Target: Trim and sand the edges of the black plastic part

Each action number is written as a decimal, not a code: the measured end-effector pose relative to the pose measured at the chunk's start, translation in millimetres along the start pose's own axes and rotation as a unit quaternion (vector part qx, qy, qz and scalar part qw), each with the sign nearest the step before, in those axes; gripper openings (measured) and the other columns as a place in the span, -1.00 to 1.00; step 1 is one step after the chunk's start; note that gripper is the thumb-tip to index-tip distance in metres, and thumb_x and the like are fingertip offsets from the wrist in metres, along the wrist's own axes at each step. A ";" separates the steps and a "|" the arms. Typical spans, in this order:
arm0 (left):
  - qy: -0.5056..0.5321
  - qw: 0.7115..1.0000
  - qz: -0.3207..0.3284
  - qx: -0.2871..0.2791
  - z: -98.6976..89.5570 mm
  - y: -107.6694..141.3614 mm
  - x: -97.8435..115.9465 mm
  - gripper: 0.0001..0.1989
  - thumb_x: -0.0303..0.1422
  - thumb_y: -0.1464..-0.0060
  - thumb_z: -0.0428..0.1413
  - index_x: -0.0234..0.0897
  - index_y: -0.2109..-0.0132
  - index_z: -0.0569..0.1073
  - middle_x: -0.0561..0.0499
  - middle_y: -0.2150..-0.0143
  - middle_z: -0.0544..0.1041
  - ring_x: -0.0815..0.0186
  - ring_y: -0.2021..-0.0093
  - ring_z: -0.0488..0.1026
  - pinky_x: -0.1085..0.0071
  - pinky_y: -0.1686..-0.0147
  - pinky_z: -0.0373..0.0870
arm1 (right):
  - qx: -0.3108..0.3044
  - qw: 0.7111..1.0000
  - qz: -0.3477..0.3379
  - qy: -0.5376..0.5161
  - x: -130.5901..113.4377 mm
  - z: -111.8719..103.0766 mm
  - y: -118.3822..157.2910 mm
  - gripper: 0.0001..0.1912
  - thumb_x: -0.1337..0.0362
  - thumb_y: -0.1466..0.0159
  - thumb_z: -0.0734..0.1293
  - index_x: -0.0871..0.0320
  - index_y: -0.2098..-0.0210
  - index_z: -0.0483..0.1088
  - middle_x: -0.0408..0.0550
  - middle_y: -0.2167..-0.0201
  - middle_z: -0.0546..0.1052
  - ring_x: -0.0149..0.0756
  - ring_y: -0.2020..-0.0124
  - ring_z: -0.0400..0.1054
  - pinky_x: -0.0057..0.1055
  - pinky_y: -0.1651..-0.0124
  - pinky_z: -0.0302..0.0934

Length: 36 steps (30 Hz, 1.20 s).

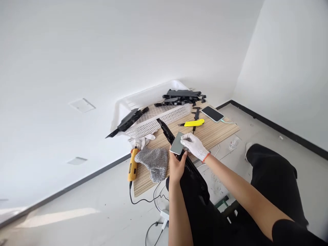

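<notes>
A long black plastic part slants from the table down over my lap. My bare left hand is wrapped round its middle, with the thumb and fingers against a flat grey-green plate that lies across the part. On my right hand is a white knit glove with an orange cuff; its fingers are pinched together at the plate's right edge. Whatever those fingertips hold, if anything, is too small to make out.
White basket with black parts stands at the back. The wooden table also bears a yellow cutter, black caliper, phone, grey cloth, white glove and corded yellow tool.
</notes>
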State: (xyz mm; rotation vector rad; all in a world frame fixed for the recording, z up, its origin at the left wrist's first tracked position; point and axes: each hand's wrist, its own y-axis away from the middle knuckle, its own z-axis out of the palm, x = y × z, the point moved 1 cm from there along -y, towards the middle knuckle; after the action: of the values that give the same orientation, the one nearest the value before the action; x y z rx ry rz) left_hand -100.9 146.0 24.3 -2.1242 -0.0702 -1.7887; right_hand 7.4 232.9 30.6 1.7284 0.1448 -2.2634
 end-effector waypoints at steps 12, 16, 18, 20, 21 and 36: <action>-0.110 0.992 -0.043 0.033 4.8 4.9 -2.7 -0.32 0.12 -0.21 0.14 -0.30 -0.22 0.28 -0.17 0.06 0.57 0.04 -0.09 0.54 0.17 -0.04 0.48 | 0.014 0.995 -0.095 -0.024 7.0 -0.4 -9.0 -0.71 0.06 -0.16 0.43 0.10 0.25 0.42 -0.16 0.20 0.51 -0.40 0.22 0.37 -0.44 0.18 0.34; -0.121 0.991 0.014 0.057 7.1 3.7 -2.0 -0.30 0.15 -0.19 0.13 -0.30 -0.22 0.29 -0.21 -0.05 0.54 0.06 -0.16 0.49 0.21 -0.11 0.42 | -0.014 0.994 -0.103 -0.016 8.3 -0.3 -9.0 -0.72 0.05 -0.18 0.42 0.09 0.25 0.40 -0.18 0.20 0.51 -0.44 0.26 0.36 -0.46 0.17 0.35; -0.118 0.991 0.018 0.055 8.3 4.6 -0.6 -0.28 0.15 -0.21 0.12 -0.31 -0.25 0.28 -0.14 0.09 0.57 0.13 0.02 0.56 0.27 0.01 0.47 | -0.032 0.994 -0.107 -0.009 5.4 -1.3 -8.4 -0.72 0.05 -0.17 0.43 0.09 0.26 0.40 -0.18 0.21 0.51 -0.45 0.28 0.35 -0.48 0.21 0.34; -0.117 0.992 -0.010 0.040 9.9 7.1 1.0 -0.25 0.16 -0.22 0.09 -0.32 -0.30 0.25 0.03 0.37 0.51 0.25 0.37 0.54 0.35 0.29 0.46 | -0.033 0.996 -0.082 -0.010 0.9 -2.6 -7.5 -0.69 0.04 -0.15 0.44 0.09 0.24 0.40 -0.16 0.21 0.51 -0.45 0.32 0.33 -0.49 0.29 0.32; -0.120 0.992 -0.026 0.028 11.0 8.6 1.7 -0.24 0.16 -0.23 0.07 -0.33 -0.31 0.24 0.12 0.49 0.43 0.31 0.52 0.46 0.40 0.43 0.40 | -0.025 0.998 -0.063 -0.012 -1.5 -3.3 -7.0 -0.66 0.02 -0.14 0.44 0.09 0.22 0.39 -0.15 0.21 0.50 -0.45 0.34 0.33 -0.49 0.35 0.30; -0.122 0.992 -0.003 0.045 17.7 11.5 3.4 -0.44 -0.10 -0.31 0.12 -0.34 -0.29 0.31 0.16 0.58 0.27 0.27 0.56 0.30 0.41 0.45 0.11 | -0.047 0.997 -0.038 0.049 -9.5 -13.7 -12.5 -0.66 0.04 -0.13 0.45 0.08 0.22 0.37 -0.16 0.29 0.46 -0.51 0.50 0.25 -0.51 0.54 0.14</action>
State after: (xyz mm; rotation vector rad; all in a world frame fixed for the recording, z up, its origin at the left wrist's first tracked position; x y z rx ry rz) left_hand -80.5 140.0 22.4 -2.2675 -0.2140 -1.4907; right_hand 18.7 249.9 34.7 1.8139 0.3390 -2.1858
